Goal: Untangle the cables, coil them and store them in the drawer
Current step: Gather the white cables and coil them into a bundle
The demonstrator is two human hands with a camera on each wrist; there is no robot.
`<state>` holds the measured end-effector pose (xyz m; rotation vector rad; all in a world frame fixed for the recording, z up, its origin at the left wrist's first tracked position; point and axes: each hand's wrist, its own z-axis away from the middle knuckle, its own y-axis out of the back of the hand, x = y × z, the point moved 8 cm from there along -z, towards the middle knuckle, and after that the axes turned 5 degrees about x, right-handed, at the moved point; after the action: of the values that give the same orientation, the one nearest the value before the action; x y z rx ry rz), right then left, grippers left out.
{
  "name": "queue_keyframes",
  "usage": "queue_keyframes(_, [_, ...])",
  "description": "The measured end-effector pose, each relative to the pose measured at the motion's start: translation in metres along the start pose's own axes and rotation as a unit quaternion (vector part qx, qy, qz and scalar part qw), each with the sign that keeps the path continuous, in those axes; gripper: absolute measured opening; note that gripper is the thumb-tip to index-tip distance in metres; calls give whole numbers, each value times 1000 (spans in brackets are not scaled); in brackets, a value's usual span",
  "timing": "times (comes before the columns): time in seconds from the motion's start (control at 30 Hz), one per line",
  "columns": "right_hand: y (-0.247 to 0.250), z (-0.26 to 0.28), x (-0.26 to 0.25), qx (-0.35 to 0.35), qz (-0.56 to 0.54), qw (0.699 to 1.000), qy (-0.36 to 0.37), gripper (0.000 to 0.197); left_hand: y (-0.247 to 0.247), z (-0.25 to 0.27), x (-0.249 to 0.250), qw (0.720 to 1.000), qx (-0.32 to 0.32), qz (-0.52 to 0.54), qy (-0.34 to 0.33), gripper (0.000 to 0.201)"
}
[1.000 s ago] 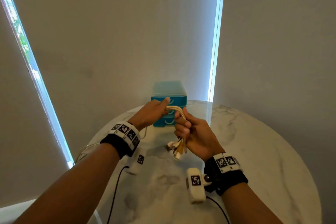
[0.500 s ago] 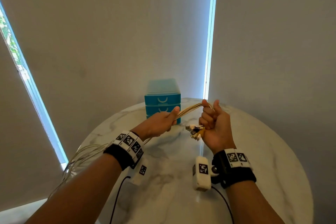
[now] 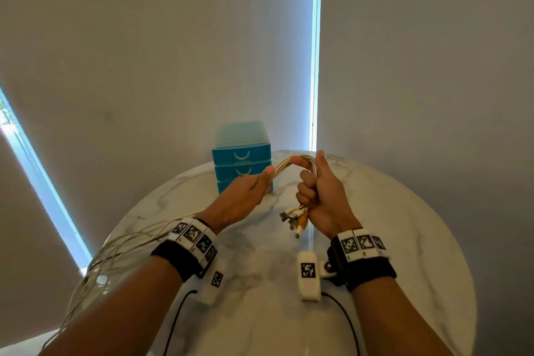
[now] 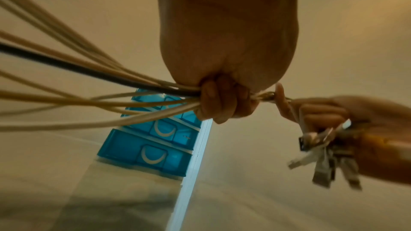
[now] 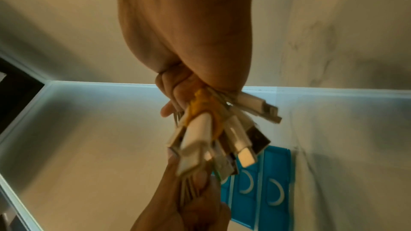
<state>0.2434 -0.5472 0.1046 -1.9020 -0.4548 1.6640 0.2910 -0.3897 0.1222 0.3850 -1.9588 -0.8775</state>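
Observation:
A bundle of cream cables [image 3: 291, 163] arcs between both hands above the marble table [image 3: 404, 240]. My left hand [image 3: 245, 191] grips the bundle; its loose strands [image 4: 77, 94], one of them black, trail back past my left forearm and off the table's left edge [image 3: 121, 246]. My right hand [image 3: 320, 193] grips the other end, thumb up. Several plugs [image 3: 294, 218] stick out below that fist, seen close in the right wrist view as white and yellow connectors [image 5: 213, 133]. The blue drawer unit [image 3: 242, 156] stands behind the hands, its drawers closed.
Grey blinds hang close behind the round table, with bright gaps at the left [image 3: 34, 182] and centre [image 3: 315, 66]. Thin black leads [image 3: 173, 324] run from the wrist cameras toward me over the near tabletop.
My right hand swung out to the right and turned thumb up, then came back a little toward the left hand. The cable span between the hands stretched, then bent into an arc. More strands trail left.

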Motion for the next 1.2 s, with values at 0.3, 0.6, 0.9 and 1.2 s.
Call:
queue_keyframes(0.3, [-1, 2, -9, 50, 20, 997, 55, 61, 4, 1, 28, 997, 68, -17, -44, 57])
queue_keyframes(0.6, [5, 5, 13, 63, 191, 979, 9, 49, -34, 1, 35, 989, -29, -116, -81, 62])
queue_keyframes(0.9, [6, 1, 16, 106, 286, 950, 70, 46, 32, -22, 71, 986, 32, -152, -64, 42])
queue_keyframes(1.2, [-6, 4, 8, 122, 406, 894, 142, 31, 10, -40, 129, 906, 61, -396, -139, 18])
